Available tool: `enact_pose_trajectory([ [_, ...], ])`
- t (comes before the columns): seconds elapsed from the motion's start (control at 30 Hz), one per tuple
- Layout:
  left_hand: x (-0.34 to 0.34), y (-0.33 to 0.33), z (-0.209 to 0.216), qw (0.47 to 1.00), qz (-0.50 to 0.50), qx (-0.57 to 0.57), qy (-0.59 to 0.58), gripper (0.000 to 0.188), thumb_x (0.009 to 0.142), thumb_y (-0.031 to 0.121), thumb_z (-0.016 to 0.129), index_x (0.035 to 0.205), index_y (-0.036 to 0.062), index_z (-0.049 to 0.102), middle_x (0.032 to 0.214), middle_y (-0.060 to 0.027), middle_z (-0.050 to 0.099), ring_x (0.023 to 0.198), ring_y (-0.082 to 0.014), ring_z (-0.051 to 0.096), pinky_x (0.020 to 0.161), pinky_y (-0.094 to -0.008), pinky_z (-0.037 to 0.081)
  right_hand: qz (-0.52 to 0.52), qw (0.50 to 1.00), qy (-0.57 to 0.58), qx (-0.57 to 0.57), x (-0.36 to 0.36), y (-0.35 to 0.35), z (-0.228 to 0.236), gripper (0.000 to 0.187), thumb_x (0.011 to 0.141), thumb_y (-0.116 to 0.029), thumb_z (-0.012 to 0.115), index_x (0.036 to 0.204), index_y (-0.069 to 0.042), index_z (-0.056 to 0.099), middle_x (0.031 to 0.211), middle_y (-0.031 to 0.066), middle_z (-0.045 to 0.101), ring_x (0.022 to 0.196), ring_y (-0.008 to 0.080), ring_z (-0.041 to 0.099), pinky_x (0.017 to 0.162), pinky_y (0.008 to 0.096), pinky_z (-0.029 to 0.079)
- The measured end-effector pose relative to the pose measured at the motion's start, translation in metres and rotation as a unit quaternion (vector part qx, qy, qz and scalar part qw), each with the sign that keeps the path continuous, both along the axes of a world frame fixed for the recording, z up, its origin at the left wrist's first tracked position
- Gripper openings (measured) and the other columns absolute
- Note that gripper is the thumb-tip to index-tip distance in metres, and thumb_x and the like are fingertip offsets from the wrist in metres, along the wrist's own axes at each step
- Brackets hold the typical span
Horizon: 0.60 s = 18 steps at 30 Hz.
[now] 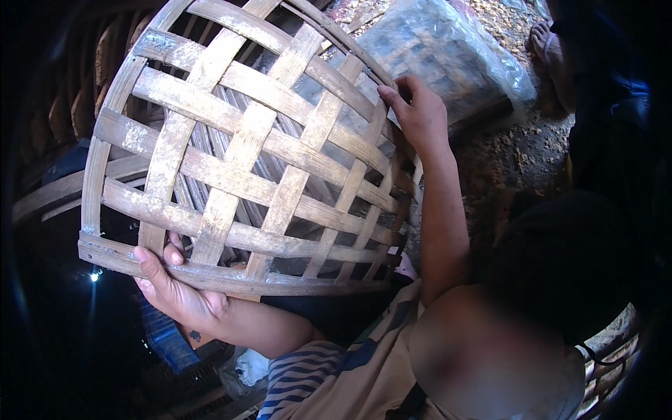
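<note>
A large woven bamboo basket with wide square gaps fills the upper middle of the view, tilted so its weave faces me. Pale patches and frayed strip ends show on its left side. At the lower left corner, my left hand is closed on the rim, thumb in front and fingers partly hidden behind the lattice. On the upper right side, my right hand is bent over the basket's edge with thumb and fingers closed on it. Some of its fingertips are hidden behind the strips.
A dark slab under clear plastic lies on the gritty ground beyond. At the top right is a foot beside dark clothing. Crumpled white plastic and a blue piece lie below. A blurred shape at the lower right cannot be made out.
</note>
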<state>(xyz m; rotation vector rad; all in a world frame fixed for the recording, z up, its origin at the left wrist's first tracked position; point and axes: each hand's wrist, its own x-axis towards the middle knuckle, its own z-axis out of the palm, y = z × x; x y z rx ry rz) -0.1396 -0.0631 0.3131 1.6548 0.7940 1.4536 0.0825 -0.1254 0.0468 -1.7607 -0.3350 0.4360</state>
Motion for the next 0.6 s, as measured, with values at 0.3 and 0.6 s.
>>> enact_pose_trajectory([
  [0.3,0.003,0.009,-0.01,0.999,-0.029,-0.014,0.02,0.035,0.098,0.016,0.063,0.121,-0.008,0.05,0.069,-0.003,0.052,0.062,-0.0081,0.053,0.094,-0.0377,0.057,0.067,0.996,-0.03,0.048,0.006,-0.009,-0.035,0.036,0.092,-0.027,0.071,0.116,0.0,0.063,0.103,0.0205,0.07,0.099,0.0315,0.069,0.085,0.0397,0.052],
  [0.6,0.008,-0.003,-0.014,0.998,-0.047,-0.007,0.04,0.034,0.099,0.015,0.062,0.121,-0.0084,0.048,0.079,-0.007,0.057,0.063,-0.0079,0.053,0.093,-0.0379,0.057,0.135,0.991,-0.024,0.014,0.007,-0.026,-0.039,0.033,0.087,-0.006,0.066,0.12,-0.003,0.06,0.108,0.0233,0.067,0.101,0.0343,0.066,0.088,0.041,0.051],
])
